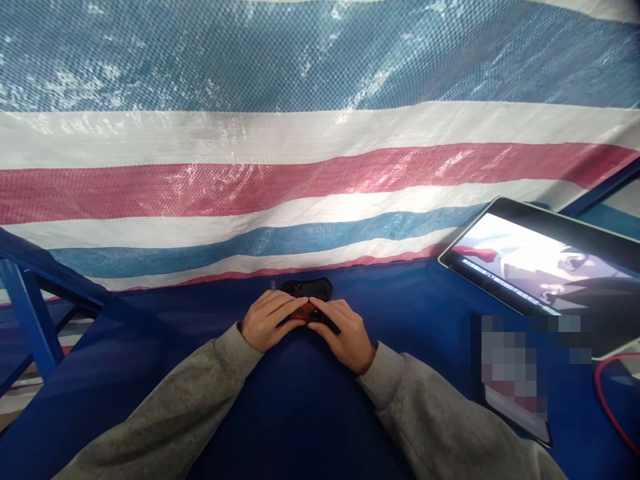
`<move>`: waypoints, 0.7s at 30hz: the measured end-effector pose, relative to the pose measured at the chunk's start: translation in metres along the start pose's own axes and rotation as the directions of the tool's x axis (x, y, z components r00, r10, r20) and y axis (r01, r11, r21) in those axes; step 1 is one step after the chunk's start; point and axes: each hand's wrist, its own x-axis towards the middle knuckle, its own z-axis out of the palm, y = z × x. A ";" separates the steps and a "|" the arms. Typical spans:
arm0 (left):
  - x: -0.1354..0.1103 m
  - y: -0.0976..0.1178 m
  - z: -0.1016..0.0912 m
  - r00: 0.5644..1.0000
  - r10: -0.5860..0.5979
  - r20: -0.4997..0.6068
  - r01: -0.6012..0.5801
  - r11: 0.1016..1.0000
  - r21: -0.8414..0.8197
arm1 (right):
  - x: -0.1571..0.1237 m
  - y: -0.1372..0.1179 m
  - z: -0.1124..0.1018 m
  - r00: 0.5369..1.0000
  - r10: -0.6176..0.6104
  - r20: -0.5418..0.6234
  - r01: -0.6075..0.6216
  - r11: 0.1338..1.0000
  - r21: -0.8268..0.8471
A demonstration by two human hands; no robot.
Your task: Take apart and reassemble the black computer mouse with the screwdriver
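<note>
Between both hands is a small red and black object (pixel 301 312), its kind too small and too covered to make out. The fingers of my left hand (pixel 273 319) are closed on its left, red end. Thumb and fingers of my right hand (pixel 345 330) pinch its darker right end, hiding most of that side. Just beyond the fingertips a black, rounded, elongated thing (pixel 320 288) lies on the blue tabletop (pixel 310 413), partly hidden by my hands. A small clear piece (pixel 273 285) stands by its left end.
At the right lies a tablet (pixel 545 267) with a lit screen. Nearer me is a phone-like device (pixel 520 407), partly pixelated. A red cable (pixel 607 393) curves along the right edge. Striped plastic sheeting (pixel 300 187) hangs behind the table, and a blue metal frame (pixel 35 313) stands at the left.
</note>
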 end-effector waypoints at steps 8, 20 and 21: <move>-0.002 -0.002 0.000 0.999 -0.031 0.020 0.030 0.999 0.025 | -0.002 0.001 0.001 0.998 0.039 -0.043 -0.041 0.998 -0.047; 0.002 0.001 -0.004 0.976 -0.216 0.001 0.216 0.976 0.025 | 0.001 0.000 -0.007 0.974 0.192 -0.116 -0.210 0.963 -0.166; 0.002 0.002 -0.005 0.983 -0.181 0.024 0.182 0.983 -0.009 | 0.001 -0.001 -0.008 0.977 0.194 -0.090 -0.208 0.961 -0.183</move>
